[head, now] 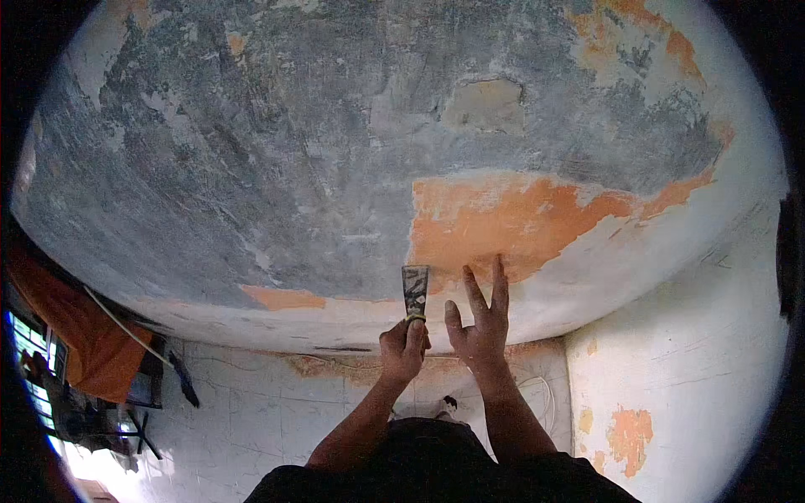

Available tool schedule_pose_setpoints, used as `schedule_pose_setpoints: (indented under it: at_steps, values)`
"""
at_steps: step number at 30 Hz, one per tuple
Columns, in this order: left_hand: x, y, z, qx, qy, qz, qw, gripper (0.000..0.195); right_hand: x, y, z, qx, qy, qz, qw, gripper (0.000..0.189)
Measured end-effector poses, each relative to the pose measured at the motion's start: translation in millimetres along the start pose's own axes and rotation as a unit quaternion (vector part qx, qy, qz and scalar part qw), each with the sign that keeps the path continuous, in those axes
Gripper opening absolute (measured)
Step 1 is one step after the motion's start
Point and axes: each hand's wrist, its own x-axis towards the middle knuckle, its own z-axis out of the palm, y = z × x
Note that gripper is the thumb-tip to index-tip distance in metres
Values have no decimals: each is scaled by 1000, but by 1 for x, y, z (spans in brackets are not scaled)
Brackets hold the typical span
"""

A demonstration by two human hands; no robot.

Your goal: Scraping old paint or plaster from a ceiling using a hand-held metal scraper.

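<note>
My left hand (402, 352) grips the handle of a scraper, a putty knife (416, 286) with a stained, flat blade. The blade points up and its edge lies at the lower left corner of a patch of orange paint (497, 217) on the wall. To its right, my right hand (483, 333) holds nothing. Its fingers are spread, and the fingertips overlap the patch's lower edge; I cannot tell whether they touch it. Around the orange lies bare grey plaster (302, 157), with white coating (597, 264) below and to the right.
A second white wall (685, 364) with orange patches stands at the right. Below lies a pale tiled floor (270, 409) with thin cables (547, 396) near the wall's base. Orange cloth (100, 339) hangs at the left, by a barred window (31, 346) and a dark stand (143, 434).
</note>
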Motion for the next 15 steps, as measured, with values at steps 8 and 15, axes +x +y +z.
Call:
schedule_pose_setpoints:
  at_steps: [8,15]
  values:
    - [-10,-5,-5,130,-29,-30,991,35,-29,-11,50,318,-150,279,894,30]
    - [4,18,-24,144,-100,-43,984,34,-26,-21,52,395,-139,300,857,38]
